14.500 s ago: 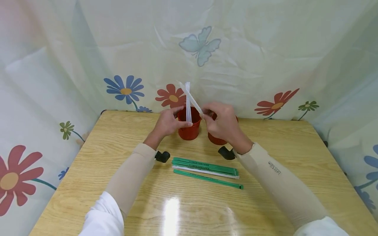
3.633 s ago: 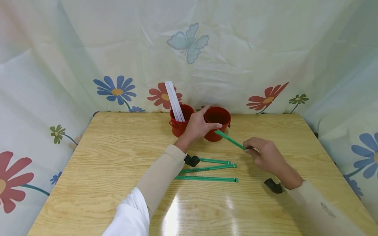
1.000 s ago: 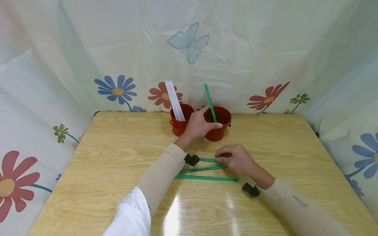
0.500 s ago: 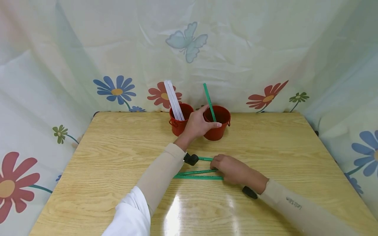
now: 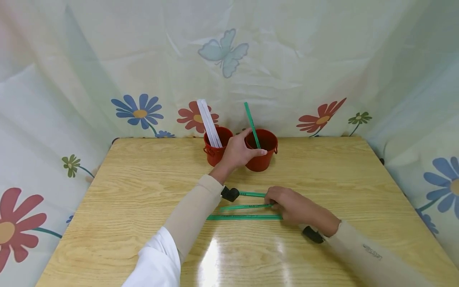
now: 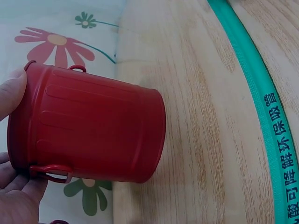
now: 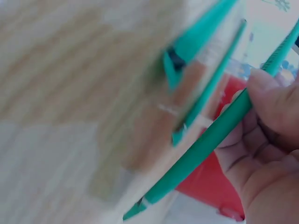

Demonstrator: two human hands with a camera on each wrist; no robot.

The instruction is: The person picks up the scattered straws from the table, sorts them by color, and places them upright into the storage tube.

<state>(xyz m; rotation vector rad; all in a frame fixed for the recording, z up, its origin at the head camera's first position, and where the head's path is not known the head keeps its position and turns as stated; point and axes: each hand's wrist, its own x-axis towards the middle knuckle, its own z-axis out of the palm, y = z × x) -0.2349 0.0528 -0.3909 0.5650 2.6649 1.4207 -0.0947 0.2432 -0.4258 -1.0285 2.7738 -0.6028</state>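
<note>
My left hand (image 5: pixel 236 152) grips the rim of the right-hand red bucket (image 5: pixel 261 161), thumb on the near side; the left wrist view shows the bucket's ribbed wall (image 6: pixel 93 123). One green wrapped straw (image 5: pixel 252 125) leans upright in it. Over the table, my right hand (image 5: pixel 292 205) pinches another green wrapped straw (image 7: pixel 198 151) near its right end between thumb and fingers. More green straws lie on the table: one behind (image 5: pixel 252 194), partly hidden by the hand, and a front strip (image 5: pixel 244 217) that may be more than one.
Left of the gripped bucket stands a second red bucket (image 5: pixel 213 157) holding several white wrapped straws (image 5: pixel 209 123). Both buckets stand at the wooden table's (image 5: pixel 150 175) back edge, close to a flowered curtain (image 5: pixel 279 67).
Earlier, white straws went into the left bucket; later a green straw went into the right one. In the last second my right hand has reached down and lifted another green straw slightly.
</note>
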